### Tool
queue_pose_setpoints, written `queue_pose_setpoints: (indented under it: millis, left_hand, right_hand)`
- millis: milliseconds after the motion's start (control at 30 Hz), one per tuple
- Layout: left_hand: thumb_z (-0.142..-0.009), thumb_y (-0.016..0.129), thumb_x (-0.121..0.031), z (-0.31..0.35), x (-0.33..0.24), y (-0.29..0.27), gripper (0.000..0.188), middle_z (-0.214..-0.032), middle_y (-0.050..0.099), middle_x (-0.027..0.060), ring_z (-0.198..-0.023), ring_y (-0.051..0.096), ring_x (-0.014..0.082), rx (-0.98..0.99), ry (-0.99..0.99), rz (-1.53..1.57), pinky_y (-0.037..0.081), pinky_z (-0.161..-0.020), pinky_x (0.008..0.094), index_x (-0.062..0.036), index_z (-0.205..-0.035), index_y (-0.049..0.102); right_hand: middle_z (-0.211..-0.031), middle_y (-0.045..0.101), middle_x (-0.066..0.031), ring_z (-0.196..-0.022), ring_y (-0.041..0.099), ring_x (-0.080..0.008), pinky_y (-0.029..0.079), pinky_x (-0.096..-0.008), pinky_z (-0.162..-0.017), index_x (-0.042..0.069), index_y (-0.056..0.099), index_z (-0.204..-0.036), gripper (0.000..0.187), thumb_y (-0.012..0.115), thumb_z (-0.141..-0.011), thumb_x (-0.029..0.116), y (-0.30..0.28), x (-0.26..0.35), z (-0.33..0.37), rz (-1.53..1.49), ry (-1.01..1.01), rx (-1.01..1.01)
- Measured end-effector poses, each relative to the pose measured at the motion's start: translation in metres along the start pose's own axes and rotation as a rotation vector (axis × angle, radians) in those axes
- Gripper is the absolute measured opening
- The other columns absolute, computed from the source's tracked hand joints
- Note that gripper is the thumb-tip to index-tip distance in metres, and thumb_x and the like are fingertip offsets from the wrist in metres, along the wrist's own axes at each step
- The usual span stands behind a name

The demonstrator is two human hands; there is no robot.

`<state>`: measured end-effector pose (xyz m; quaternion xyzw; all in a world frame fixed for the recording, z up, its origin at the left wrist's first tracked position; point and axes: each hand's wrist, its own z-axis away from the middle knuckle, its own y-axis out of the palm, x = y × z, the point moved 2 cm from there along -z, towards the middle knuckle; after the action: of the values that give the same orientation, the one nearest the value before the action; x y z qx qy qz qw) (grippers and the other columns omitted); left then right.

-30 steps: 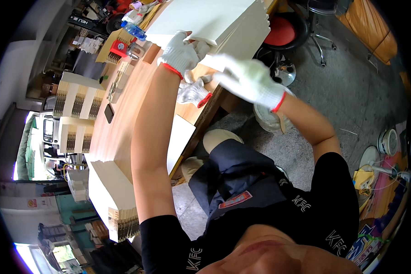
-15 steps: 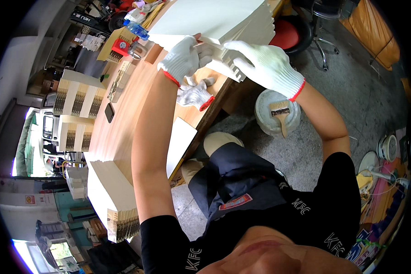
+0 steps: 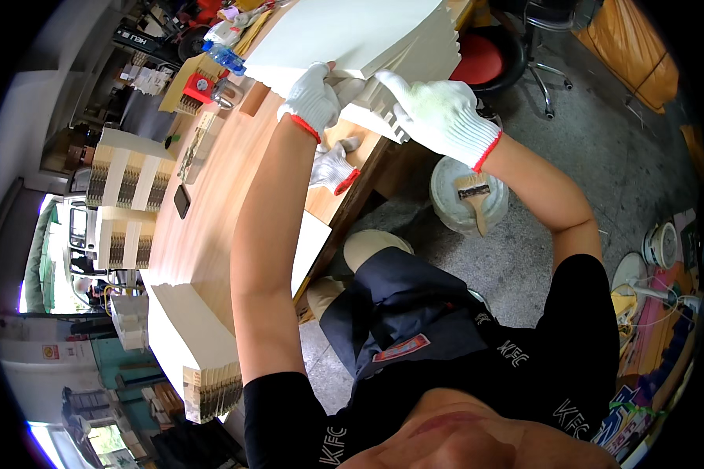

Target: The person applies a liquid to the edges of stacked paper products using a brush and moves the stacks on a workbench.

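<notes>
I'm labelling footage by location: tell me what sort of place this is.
Likely a paper-finishing workshop: a stack of white sheets on a wooden table, a brush atop a bucket.

I saw a wooden table (image 3: 225,205) with a dark phone (image 3: 182,202) lying on it. Just beyond the phone was a narrow patterned block (image 3: 199,147); farther past it rested a brown block (image 3: 254,99) and a pile of big white sheets (image 3: 352,35). Across the tabletop from the phone lay a loose red-cuffed glove (image 3: 332,170) and, near it, a flat white board (image 3: 310,244).
</notes>
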<state>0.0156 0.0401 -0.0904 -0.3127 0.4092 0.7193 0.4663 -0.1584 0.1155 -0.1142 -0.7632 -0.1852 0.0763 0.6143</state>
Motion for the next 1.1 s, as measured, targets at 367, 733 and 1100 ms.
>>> queue_pose_setpoints:
  millis: [367, 733, 1100]
  left_hand:
    - [-0.098, 0.047, -0.015, -0.02, 0.006, -0.019, 0.021, -0.106, 0.061, 0.0256, -0.085, 0.068, 0.0371, 0.023, 0.05, 0.06, 0.064, -0.063, 0.0342, -0.0031, -0.115, 0.05]
    - [-0.099, 0.045, -0.019, -0.029, -0.026, -0.058, 0.023, -0.114, 0.063, 0.0234, -0.081, 0.071, 0.0315, 0.386, -0.138, 0.286, 0.062, -0.053, 0.0264, -0.0019, -0.112, 0.051]
    - [-0.095, 0.053, -0.02, 0.134, -0.017, -0.308, 0.03, -0.083, 0.068, 0.0068, -0.061, 0.065, 0.0152, -0.067, 0.212, -0.046, 0.054, -0.048, 0.0253, -0.0032, -0.12, 0.056]
  right_hand:
    - [-0.074, 0.068, -0.0128, -0.06, 0.067, -0.0269, 0.051, -0.0422, -0.046, 0.021, 0.045, -0.139, 0.049, 0.049, -0.09, 0.021, 0.016, -0.059, -0.032, 0.074, 0.01, -0.067]
    - [-0.076, 0.062, -0.006, -0.052, 0.051, -0.0101, 0.041, -0.0244, -0.047, 0.005, 0.061, -0.118, 0.044, 0.051, -0.097, 0.042, -0.002, -0.191, -0.08, -0.99, 0.479, -0.048]
    - [-0.087, 0.067, -0.0159, -0.063, 0.065, -0.0138, 0.053, -0.0211, -0.049, -0.001, 0.054, -0.13, 0.07, 0.053, -0.093, 0.059, -0.003, 0.044, -0.004, -1.414, 0.337, 0.391]
